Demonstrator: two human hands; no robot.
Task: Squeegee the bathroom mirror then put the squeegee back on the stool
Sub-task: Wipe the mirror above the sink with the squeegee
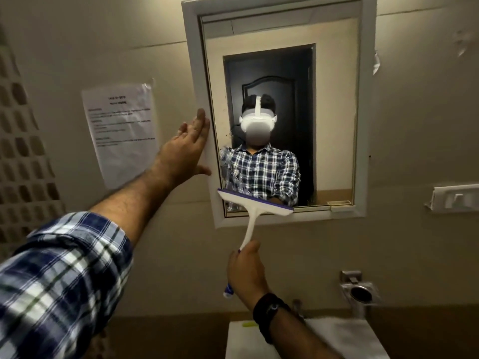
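Gripping the lower end of the squeegee's handle, the right hand [246, 273] was closed around it below the mirror, a dark band on its wrist. From that hand the white handle rose to the squeegee [255, 203], whose head lay tilted, left end higher, with its purple blade edge against the glass at the bottom of the mirror [334, 112], just above the lower frame rail. The left hand [188, 149] held nothing; its fingers were spread wide and flat, the palm pressed on the left side of the white mirror frame [194, 73], apparently steadying it. The plaid sleeve [59, 275] ran back toward the camera.

Streaks or wet smears showed on the glass near the lower left, above the blade. The step in hand looked to be the wiping itself, at the bottom of a downward pull on the left part of the glass; the right part had not clearly been covered, though that was hard to judge. The next move would likely call for lifting the blade off, carrying it to the top and drawing it down an adjoining strip with even pressure.

Beside the frame a printed sheet [121, 130] was taped to the wall, and a white sink [363, 338] sat below. The stool was not in view, so the return remained undone.
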